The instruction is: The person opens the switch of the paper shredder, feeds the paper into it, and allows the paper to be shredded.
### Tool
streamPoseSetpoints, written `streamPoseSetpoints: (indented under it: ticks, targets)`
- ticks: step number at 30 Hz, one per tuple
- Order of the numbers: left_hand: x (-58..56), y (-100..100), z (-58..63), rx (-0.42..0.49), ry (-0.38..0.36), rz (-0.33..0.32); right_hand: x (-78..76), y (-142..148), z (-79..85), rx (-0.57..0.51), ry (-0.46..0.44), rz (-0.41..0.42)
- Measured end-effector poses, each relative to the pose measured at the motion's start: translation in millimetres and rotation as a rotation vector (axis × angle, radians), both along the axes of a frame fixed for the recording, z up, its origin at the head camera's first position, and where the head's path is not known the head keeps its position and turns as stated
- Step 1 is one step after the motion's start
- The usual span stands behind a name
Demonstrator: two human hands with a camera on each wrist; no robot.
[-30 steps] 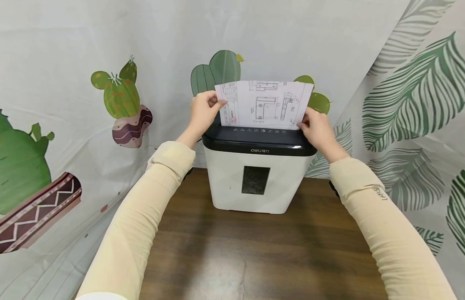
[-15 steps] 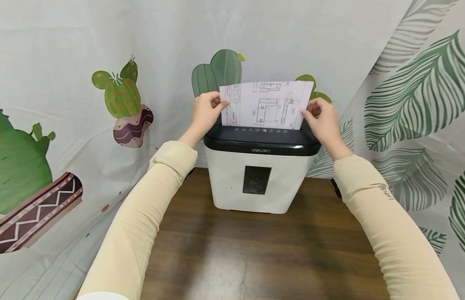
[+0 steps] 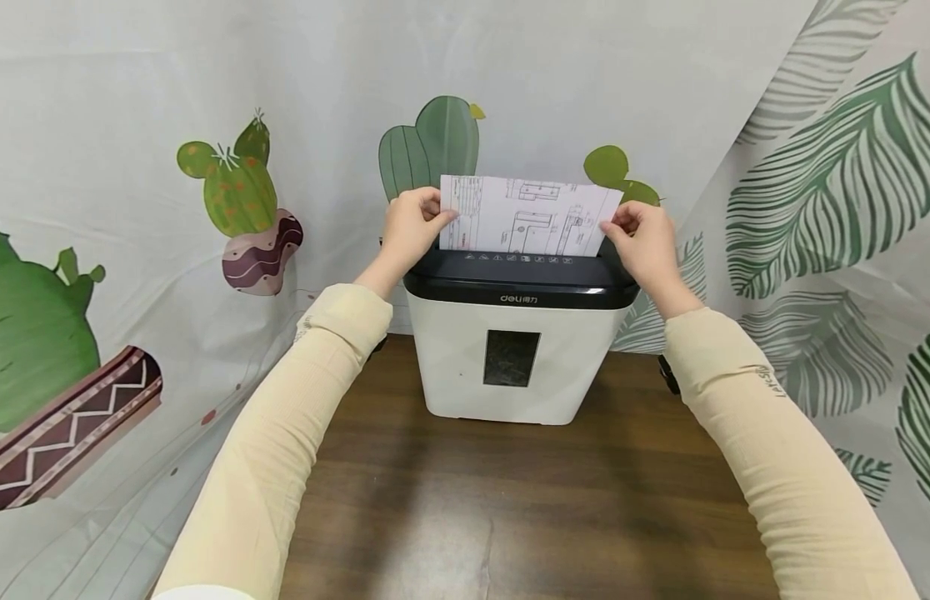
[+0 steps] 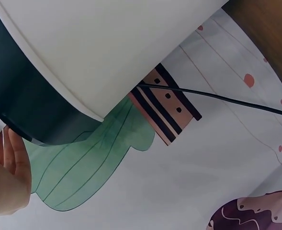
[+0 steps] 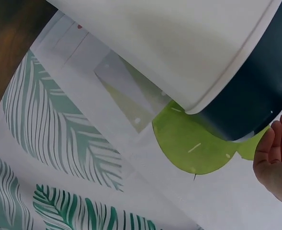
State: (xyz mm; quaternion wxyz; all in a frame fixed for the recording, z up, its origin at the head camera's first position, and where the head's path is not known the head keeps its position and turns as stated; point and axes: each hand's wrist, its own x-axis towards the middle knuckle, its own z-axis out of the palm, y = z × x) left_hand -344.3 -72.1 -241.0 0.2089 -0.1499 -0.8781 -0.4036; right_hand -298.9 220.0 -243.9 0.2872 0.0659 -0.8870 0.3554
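A white sheet of paper (image 3: 502, 218) printed with line drawings stands in the top slot of a paper shredder (image 3: 457, 358), its lower part hidden inside. The shredder has a white body, a black lid and a dark front window. At the sheet's left edge, my left hand (image 3: 411, 225) pinches the paper between thumb and fingers. My right hand (image 3: 647, 246) pinches the opposite edge, just above the lid. Both wrist views show the hands only partly, beside the shredder's dark lid (image 4: 30, 91).
The shredder stands at the back of a brown wooden table (image 3: 510, 500). Close behind it hangs a white curtain (image 3: 300, 75) with cactus and leaf prints. A black cable (image 4: 217, 97) runs out from the shredder's side in the left wrist view.
The sheet has sunk lower into the slot, and less of its drawing shows. My right hand has shifted slightly up and outward along its edge. My left hand stays nearly in place.
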Motion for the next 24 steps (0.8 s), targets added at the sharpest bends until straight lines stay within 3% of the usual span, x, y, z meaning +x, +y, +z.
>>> streamPoseSetpoints:
  ticks: [6, 24]
  targets:
    - [-0.5, 0, -1.6, 0.030, 0.003, -0.006, 0.5, -1, -2.3, 0.022, 0.003, -0.008]
    - [4.5, -1, -10.4, -0.008, -0.018, -0.023, 3.0, 0, -12.2, 0.088, -0.063, 0.007]
